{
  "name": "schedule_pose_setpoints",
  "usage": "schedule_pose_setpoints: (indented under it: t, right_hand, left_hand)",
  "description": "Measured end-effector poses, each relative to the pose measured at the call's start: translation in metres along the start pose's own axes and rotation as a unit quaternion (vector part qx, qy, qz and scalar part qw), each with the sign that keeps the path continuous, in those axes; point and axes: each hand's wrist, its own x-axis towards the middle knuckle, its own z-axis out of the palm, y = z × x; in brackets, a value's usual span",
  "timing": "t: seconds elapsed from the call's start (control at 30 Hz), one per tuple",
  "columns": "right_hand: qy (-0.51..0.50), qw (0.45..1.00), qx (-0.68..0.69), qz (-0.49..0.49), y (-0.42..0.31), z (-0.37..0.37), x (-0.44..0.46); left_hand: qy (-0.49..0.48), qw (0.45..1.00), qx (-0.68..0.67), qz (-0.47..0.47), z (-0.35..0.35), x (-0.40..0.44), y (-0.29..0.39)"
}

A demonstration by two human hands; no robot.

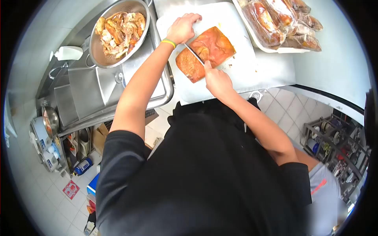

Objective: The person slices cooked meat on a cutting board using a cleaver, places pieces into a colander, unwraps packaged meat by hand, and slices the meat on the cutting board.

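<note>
A slab of roasted meat with orange-brown skin (pixel 214 43) lies on a white cutting board (pixel 244 67). My right hand (pixel 219 82) is closed round the handle of a knife (pixel 194 53). Its blade lies across the slab, between the larger far part and the smaller near part; whether it cuts right through, I cannot tell. My left hand (pixel 183 28), with a yellow-green band at the wrist, rests at the board's left side, just beyond the slab's edge and near the blade's tip. Its fingers stretch to the right and hold nothing that shows.
Left of the board, a metal colander (pixel 94 49) of cooked meat pieces stands over the steel sink (pixel 88 88). Wrapped roasted meats (pixel 271 19) fill a white tray (pixel 252 37) at the right. A person in a grey shirt (pixel 325 192) is close behind at lower right, beside a dark rack (pixel 334 145).
</note>
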Motion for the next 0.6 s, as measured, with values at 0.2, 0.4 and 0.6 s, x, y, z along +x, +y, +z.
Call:
schedule_pose_setpoints:
  t: [0.2,0.4,0.6]
  right_hand:
    - [-0.018,1.000,0.006,-0.007,0.008,-0.010,-0.002]
    - [0.025,0.999,0.011,-0.020,0.022,-0.009,-0.006]
    - [0.038,0.998,0.017,-0.046,0.026,-0.030,-0.002]
  left_hand:
    - [0.023,0.998,-0.038,-0.042,0.013,0.003,0.000]
    - [0.039,0.998,-0.018,-0.035,0.013,0.010,0.009]
    - [0.177,0.984,-0.010,-0.028,0.009,0.017,0.000]
